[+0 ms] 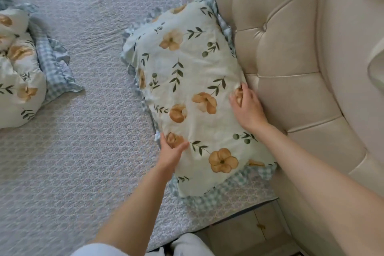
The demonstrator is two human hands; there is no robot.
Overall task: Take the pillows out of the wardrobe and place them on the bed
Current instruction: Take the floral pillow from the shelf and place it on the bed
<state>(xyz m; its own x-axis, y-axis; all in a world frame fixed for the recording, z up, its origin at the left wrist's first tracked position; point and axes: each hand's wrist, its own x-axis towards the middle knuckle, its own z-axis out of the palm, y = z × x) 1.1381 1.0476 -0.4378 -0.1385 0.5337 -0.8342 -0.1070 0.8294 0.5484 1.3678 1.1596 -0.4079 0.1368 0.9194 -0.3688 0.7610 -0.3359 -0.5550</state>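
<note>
A floral pillow [187, 81] with a blue checked frill lies on the bed [87, 151], its long side against the headboard. My left hand [171, 153] grips its near left edge, thumb on top. My right hand [247, 108] presses on its right edge beside the headboard, fingers curled into the fabric. A second pillow [18, 68] in the same floral cover lies at the left edge of the view, farther along the bed and partly cut off.
The cream tufted headboard [291, 58] rises along the right side. A pale patterned quilt covers the bed. Below the bed's corner, a beige bedside cabinet [255, 228] shows, and white-clad legs [187, 245] stand at the bottom.
</note>
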